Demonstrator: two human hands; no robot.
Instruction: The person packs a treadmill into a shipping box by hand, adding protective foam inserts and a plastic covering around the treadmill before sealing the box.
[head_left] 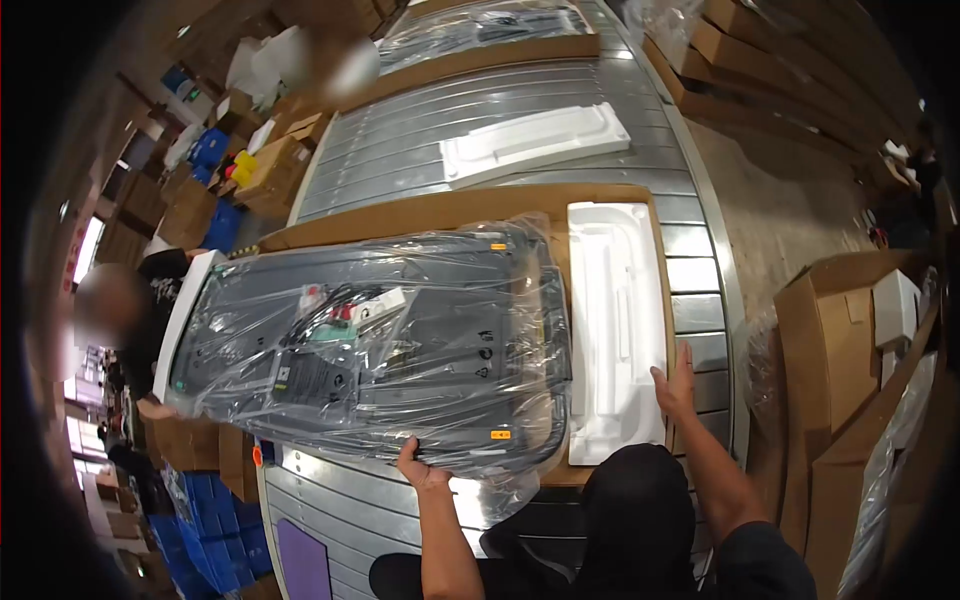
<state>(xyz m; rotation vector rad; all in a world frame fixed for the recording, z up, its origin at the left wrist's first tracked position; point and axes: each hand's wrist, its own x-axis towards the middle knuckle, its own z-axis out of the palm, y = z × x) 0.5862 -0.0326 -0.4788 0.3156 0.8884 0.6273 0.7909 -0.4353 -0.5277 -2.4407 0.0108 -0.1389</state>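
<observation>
A dark flat unit wrapped in clear plastic (430, 350) lies tilted over an open cardboard carton (450, 208). My left hand (425, 470) grips its near edge, thumb on top and the other fingers partly hidden beneath. My right hand (678, 388) is at the carton's right wall, thumb on the inner side and fingers outside, closed round the edge. Inside the carton's right end sits a white foam piece (620, 330). Another white foam end piece (185, 325) caps the unit's left end, where a co-worker's hand (153, 408) touches the lower corner.
The carton rests on a metal roller conveyor (380, 150). Farther up it are a loose foam piece (535, 142) and another carton with a wrapped item (490, 45). Open cartons (850, 340) stand at the right. Boxes and blue bins (210, 510) are at the left.
</observation>
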